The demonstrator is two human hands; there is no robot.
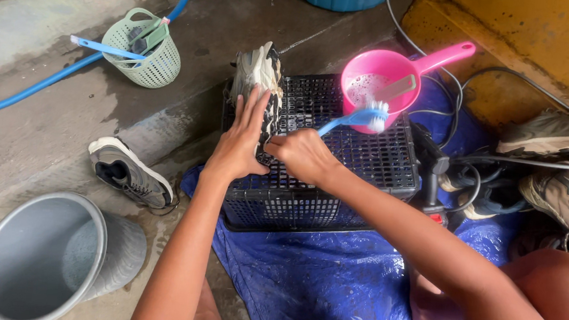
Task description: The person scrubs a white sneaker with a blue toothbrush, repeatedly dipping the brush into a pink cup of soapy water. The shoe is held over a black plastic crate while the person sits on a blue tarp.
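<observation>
A white and black sneaker (pixel 258 77) stands on its side on an upturned black plastic crate (pixel 359 156). My left hand (pixel 240 139) lies flat against the shoe, fingers spread, holding it steady. My right hand (pixel 300 154) grips the handle of a blue brush (pixel 359 117) and touches the shoe's side. The white bristles at the brush's far end reach the rim of a pink scoop (pixel 389 77) with soapy water in it, which sits on the crate's far right corner.
A second sneaker (pixel 128 171) lies on the wet concrete at left. A grey bucket (pixel 47 256) lies tipped at lower left. A green basket (pixel 143 47) holds brushes near a blue hose (pixel 40 83). Blue tarp (pixel 315 284), cables and more shoes (pixel 560 134) lie right.
</observation>
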